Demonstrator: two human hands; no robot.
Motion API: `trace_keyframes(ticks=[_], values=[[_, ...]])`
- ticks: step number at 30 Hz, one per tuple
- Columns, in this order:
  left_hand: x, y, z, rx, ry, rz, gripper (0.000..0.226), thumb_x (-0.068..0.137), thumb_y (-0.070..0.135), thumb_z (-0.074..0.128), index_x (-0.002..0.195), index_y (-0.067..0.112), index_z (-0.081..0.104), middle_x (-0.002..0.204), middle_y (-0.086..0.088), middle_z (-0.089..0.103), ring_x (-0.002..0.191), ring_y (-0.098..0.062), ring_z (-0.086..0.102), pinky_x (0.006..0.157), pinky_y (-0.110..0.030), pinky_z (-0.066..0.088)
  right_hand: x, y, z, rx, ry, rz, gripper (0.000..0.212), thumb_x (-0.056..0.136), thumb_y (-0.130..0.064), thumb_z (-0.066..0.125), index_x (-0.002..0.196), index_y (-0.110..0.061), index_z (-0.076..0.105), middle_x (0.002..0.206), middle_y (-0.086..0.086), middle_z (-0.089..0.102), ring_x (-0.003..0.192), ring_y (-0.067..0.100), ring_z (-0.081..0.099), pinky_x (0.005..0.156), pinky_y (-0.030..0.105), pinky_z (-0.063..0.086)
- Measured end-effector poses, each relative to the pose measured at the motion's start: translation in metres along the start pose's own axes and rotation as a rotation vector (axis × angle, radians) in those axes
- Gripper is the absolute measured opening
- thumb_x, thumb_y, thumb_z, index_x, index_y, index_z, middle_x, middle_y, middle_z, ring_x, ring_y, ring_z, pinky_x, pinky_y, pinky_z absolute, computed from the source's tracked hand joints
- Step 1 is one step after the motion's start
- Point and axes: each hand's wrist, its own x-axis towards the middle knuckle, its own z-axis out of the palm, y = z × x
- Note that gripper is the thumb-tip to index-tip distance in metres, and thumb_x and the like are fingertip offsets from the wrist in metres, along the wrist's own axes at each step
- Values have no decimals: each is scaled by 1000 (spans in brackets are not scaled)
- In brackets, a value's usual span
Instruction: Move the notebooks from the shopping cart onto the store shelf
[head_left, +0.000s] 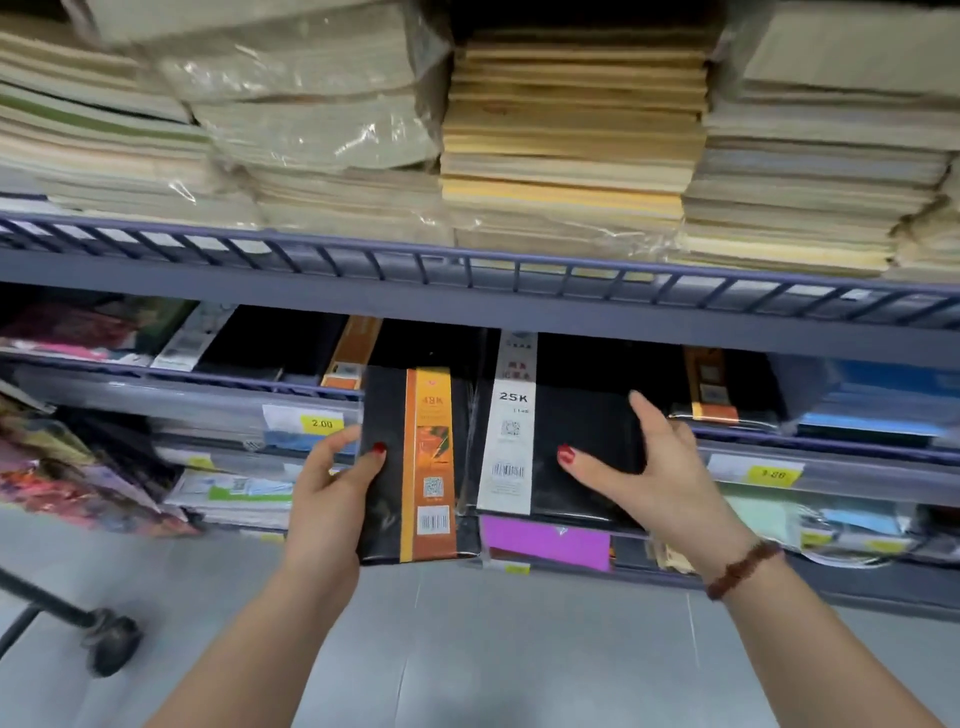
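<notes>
**Two notebooks reach the store shelf together, one in each hand.**

The left hand (327, 499) grips a black notebook with an orange paper band (431, 441) by its left edge, thumb on the cover. The right hand (649, 478) clasps a black notebook with a white paper band (511, 441), thumb on top and fingers curled round its right side. Both lie side by side at the front of the grey metal store shelf (519, 306), on its middle tier. Placing appears under way; next, each likely needs sliding in level onto the dark stacks behind. A black caster wheel (111, 644), probably the cart's, sits low left.
</notes>
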Motion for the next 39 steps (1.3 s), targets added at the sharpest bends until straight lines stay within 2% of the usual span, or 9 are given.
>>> trace_keyframes(ticks=[3,6,12,16,18,26,32,37,39], values=[[5,-1,3,-16,-16,23,17,92,16,59,98,32,60,68,0,73,63,-22,66,62,-38,55,-20,6,12,-344,137,-258,94,61,-52,78,142,-27,36,141,-3,27,132,11,21,107,20,19],[10,-4,2,-9,-36,43,17,92,18,59,98,33,61,76,0,74,60,-17,69,57,-35,56,-24,17,23,-403,150,-423,77,63,-52,77,132,-31,51,147,-7,34,137,12,23,112,33,25],[18,-5,-1,-20,-56,68,23,91,17,60,111,29,60,81,-1,76,69,-18,71,63,-34,57,-11,23,22,-619,83,-559,77,63,-78,49,124,-32,59,139,0,50,135,23,37,107,44,36],[20,-3,-1,-45,-82,41,20,92,17,59,109,27,58,78,-1,76,64,-14,68,60,-30,58,-4,19,23,-737,136,-629,63,74,-68,47,123,-30,61,135,7,55,131,29,45,105,47,34],[23,-1,-1,-55,-80,43,20,92,18,59,109,28,59,70,5,74,56,-8,67,48,-20,53,3,14,24,-704,169,-622,55,79,-61,54,121,-27,64,133,7,57,129,29,47,105,45,33],[28,4,-8,-35,-79,62,24,92,18,59,115,26,59,86,-2,73,64,-13,70,62,-30,55,50,-5,18,-620,177,-494,43,85,-37,64,127,-30,57,142,-1,49,133,20,42,110,40,35],[26,4,-14,-27,-87,50,26,93,18,57,118,26,58,87,-4,75,68,-16,71,57,-29,54,74,-9,21,-411,102,-369,33,89,-26,62,120,-37,62,148,-2,41,136,10,36,103,13,20],[25,3,-8,-32,-96,44,24,93,18,57,116,24,58,84,-2,75,62,-13,70,52,-25,53,68,-8,25,-419,116,-388,29,88,-28,63,116,-36,64,146,2,43,131,16,44,104,14,23],[24,2,-5,-35,-105,48,23,93,17,58,114,24,59,75,2,74,58,-10,69,52,-24,53,63,-2,27,-423,131,-438,30,88,-28,63,117,-36,64,144,7,45,133,20,43,114,28,25]])
